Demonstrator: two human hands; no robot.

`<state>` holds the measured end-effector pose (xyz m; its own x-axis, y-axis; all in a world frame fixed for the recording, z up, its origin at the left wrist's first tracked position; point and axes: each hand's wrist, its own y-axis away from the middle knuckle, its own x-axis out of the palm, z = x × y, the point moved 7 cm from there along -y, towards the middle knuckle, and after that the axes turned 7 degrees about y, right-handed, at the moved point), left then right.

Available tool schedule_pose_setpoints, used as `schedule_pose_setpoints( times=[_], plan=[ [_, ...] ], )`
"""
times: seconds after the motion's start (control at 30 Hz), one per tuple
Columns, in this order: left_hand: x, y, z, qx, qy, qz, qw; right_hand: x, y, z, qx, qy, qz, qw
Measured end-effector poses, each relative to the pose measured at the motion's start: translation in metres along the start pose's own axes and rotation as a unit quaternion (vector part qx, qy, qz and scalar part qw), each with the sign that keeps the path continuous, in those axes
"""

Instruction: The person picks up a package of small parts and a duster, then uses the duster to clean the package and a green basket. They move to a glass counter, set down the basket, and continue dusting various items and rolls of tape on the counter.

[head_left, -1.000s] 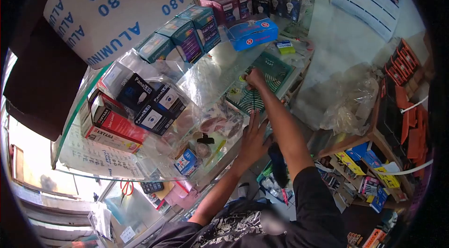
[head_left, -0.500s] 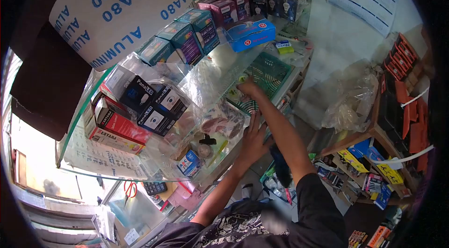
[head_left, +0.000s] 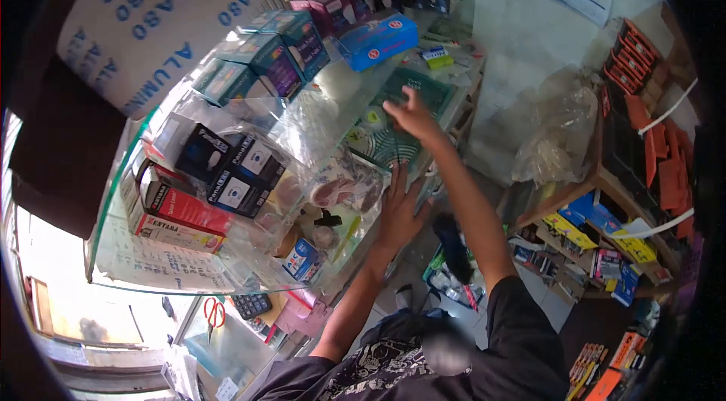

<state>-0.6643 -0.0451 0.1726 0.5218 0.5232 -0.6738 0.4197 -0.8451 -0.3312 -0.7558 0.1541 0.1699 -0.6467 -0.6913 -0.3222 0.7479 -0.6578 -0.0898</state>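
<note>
My right hand (head_left: 414, 117) hovers over a flat green board with curved line patterns (head_left: 423, 91), thumb and a finger stretched apart and nothing visible in them. Just left of its fingertips, a small round whitish-green item (head_left: 373, 118) lies on the board. My left hand (head_left: 402, 212) rests with fingers spread at the near edge of the glass counter (head_left: 344, 268), its fingertips touching the board's lower end. Beside it lies a plastic-wrapped floral packet (head_left: 344, 183). A black clip-like piece (head_left: 327, 218) and a blue-white ABC box (head_left: 302, 259) are further left.
Panaled boxes (head_left: 238, 193), teal bulb boxes (head_left: 280, 53) and a blue box (head_left: 380, 41) crowd the counter. At the left hangs a large printed sheet (head_left: 159, 15). Wooden shelves with packed goods (head_left: 590, 208) stand at the right. Red scissors (head_left: 214, 314) lie lower left.
My right hand has lifted from the small round item, its fingers opening. That item now shows uncovered on the board. My left hand stays at the counter edge; the whole view has shifted slightly.
</note>
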Motion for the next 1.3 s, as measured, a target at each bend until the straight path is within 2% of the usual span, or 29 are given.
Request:
schedule_pose_setpoints(
  times=[0.07, 0.1, 0.13, 0.2, 0.23, 0.3, 0.37, 0.43, 0.47, 0.5, 0.53, 0.57, 0.6, 0.63, 0.67, 0.73, 0.77, 0.8, 0.87, 0.9, 0.97, 1.0, 1.07, 1.13, 1.23, 1.3],
  plan=[
    [-0.004, 0.002, -0.002, 0.004, -0.006, -0.017, 1.000, -0.049, 0.061, 0.041, -0.032, -0.192, -0.034, 0.980],
    [-0.009, 0.004, -0.008, 0.019, -0.016, -0.035, 0.999, -0.071, 0.084, 0.039, -0.036, -0.236, -0.049, 0.970],
    [-0.008, 0.007, -0.009, 0.012, -0.009, -0.022, 1.000, -0.093, 0.107, 0.029, -0.037, -0.278, -0.063, 0.958],
    [-0.013, 0.020, -0.022, 0.074, 0.012, -0.058, 0.995, -0.135, 0.160, -0.003, 0.002, -0.257, -0.189, 0.948],
    [-0.013, 0.027, -0.029, 0.072, 0.049, -0.070, 0.994, -0.146, 0.182, -0.039, 0.021, -0.251, -0.199, 0.947],
    [0.010, 0.053, -0.026, 0.057, 0.116, -0.057, 0.990, -0.169, 0.235, -0.146, 0.145, -0.181, -0.318, 0.919],
    [0.043, 0.072, -0.018, 0.053, 0.221, -0.068, 0.971, -0.160, 0.295, -0.236, 0.257, -0.208, -0.332, 0.884],
    [0.090, 0.092, -0.002, 0.009, 0.249, -0.005, 0.968, -0.145, 0.364, -0.350, 0.301, -0.146, -0.289, 0.897],
    [0.119, 0.102, 0.009, -0.029, 0.266, 0.043, 0.963, -0.137, 0.400, -0.402, 0.274, 0.139, -0.268, 0.913],
    [0.149, 0.118, 0.024, -0.058, 0.242, 0.065, 0.966, -0.123, 0.430, -0.410, 0.304, 0.087, -0.290, 0.903],
    [0.171, 0.129, 0.034, -0.063, 0.246, 0.074, 0.964, -0.101, 0.474, -0.477, 0.359, 0.130, -0.253, 0.889],
    [0.196, 0.140, 0.044, -0.086, 0.244, 0.116, 0.959, -0.092, 0.485, -0.444, 0.425, 0.193, -0.219, 0.857],
    [0.221, 0.150, 0.054, -0.109, 0.241, 0.158, 0.951, -0.075, 0.502, -0.446, 0.506, 0.177, -0.152, 0.830],
    [0.245, 0.161, 0.062, -0.117, 0.210, 0.197, 0.950, -0.056, 0.524, -0.470, 0.463, 0.208, -0.141, 0.850],
    [0.264, 0.165, 0.065, -0.116, 0.214, 0.204, 0.948, -0.052, 0.520, -0.440, 0.473, 0.268, -0.087, 0.835],
    [0.307, 0.166, 0.062, -0.050, 0.106, 0.261, 0.958, -0.030, 0.533, -0.447, 0.344, 0.408, -0.115, 0.837],
    [0.334, 0.163, 0.062, -0.036, 0.095, 0.310, 0.945, -0.025, 0.533, -0.443, 0.370, 0.420, -0.083, 0.824],
    [0.354, 0.158, 0.061, -0.036, 0.098, 0.311, 0.945, -0.021, 0.532, -0.438, 0.395, 0.432, -0.053, 0.809],
    [0.400, 0.156, 0.053, 0.107, -0.034, 0.316, 0.942, -0.010, 0.545, -0.456, 0.441, 0.432, -0.021, 0.787],
    [0.418, 0.154, 0.060, 0.107, -0.030, 0.312, 0.944, -0.006, 0.547, -0.455, 0.444, 0.440, -0.020, 0.781],
    [0.451, 0.157, 0.062, 0.216, -0.167, 0.324, 0.906, -0.002, 0.553, -0.460, 0.469, 0.433, 0.004, 0.770],
    [0.457, 0.154, 0.064, 0.213, -0.165, 0.321, 0.908, -0.001, 0.553, -0.459, 0.471, 0.436, 0.002, 0.767],
    [0.478, 0.160, 0.074, 0.214, -0.188, 0.406, 0.869, -0.001, 0.555, -0.459, 0.472, 0.405, -0.003, 0.783],
    [0.488, 0.156, 0.075, 0.229, -0.196, 0.380, 0.875, -0.003, 0.555, -0.458, 0.463, 0.408, -0.012, 0.787],
    [0.506, 0.156, 0.085, 0.195, -0.209, 0.426, 0.858, -0.007, 0.549, -0.455, 0.464, 0.377, -0.032, 0.801],
    [0.507, 0.153, 0.083, 0.196, -0.207, 0.409, 0.867, -0.014, 0.542, -0.449, 0.462, 0.379, -0.034, 0.801]
  ],
)
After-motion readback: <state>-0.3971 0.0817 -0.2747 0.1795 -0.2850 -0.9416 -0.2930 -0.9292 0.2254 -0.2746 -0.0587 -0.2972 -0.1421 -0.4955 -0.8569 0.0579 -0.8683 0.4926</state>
